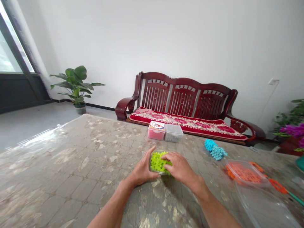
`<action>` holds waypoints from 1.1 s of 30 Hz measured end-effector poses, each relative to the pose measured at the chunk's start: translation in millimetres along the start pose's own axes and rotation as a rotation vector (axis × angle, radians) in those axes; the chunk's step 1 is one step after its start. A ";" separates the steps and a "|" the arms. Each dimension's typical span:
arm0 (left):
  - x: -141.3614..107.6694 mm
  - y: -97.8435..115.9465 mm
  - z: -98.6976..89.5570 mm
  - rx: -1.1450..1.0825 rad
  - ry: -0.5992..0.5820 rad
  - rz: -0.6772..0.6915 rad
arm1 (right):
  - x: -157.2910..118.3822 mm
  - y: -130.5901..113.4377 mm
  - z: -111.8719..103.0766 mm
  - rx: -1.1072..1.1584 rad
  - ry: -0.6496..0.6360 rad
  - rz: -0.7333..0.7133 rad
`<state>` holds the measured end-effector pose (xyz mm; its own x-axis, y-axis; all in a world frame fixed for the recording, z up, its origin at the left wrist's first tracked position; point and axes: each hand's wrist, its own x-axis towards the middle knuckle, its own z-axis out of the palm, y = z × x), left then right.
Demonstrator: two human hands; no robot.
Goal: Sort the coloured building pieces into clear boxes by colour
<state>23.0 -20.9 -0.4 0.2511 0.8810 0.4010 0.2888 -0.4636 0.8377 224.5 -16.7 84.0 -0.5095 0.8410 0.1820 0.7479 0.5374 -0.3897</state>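
Observation:
A small clear plastic box (159,174) filled with lime-green interlocking plastic blocks (156,162) stands on the table in front of me. My left hand (142,167) wraps around the box's left side, thumb along the near edge and fingers at the far edge. From the right, my right hand (178,165) reaches over the box with bent fingers on the green blocks at the top. Its thumb and forefinger press among them; whether a single block is pinched is hard to see.
Beyond are a pink-filled lidded box (156,134) and a whitish clear box (173,133). To the right lie joined blue blocks (215,150), a tub of orange pieces (247,173) and a clear plastic sheet or lid (266,205). A wooden bench (185,98) stands behind the table (78,164).

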 end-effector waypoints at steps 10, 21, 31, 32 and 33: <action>0.6 5.8 0.4 0.016 0.002 -0.036 | -8.1 16.7 0.7 0.183 0.189 0.077; 1.0 7.4 -1.3 0.000 -0.007 -0.097 | -56.6 99.0 18.4 0.335 0.272 0.424; -0.5 8.1 3.5 -0.002 -0.031 -0.077 | -111.7 68.4 -22.1 0.107 0.283 0.366; -0.6 8.8 3.9 -0.004 -0.036 -0.076 | -120.9 67.7 -30.8 0.073 0.285 0.366; -0.8 9.8 4.2 -0.006 -0.039 -0.074 | -131.1 68.5 -39.8 0.033 0.286 0.366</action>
<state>29.5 -26.5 6.0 0.2648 0.9086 0.3229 0.3021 -0.3962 0.8671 359.5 -87.7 69.4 -0.0733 0.9608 0.2673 0.8402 0.2039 -0.5024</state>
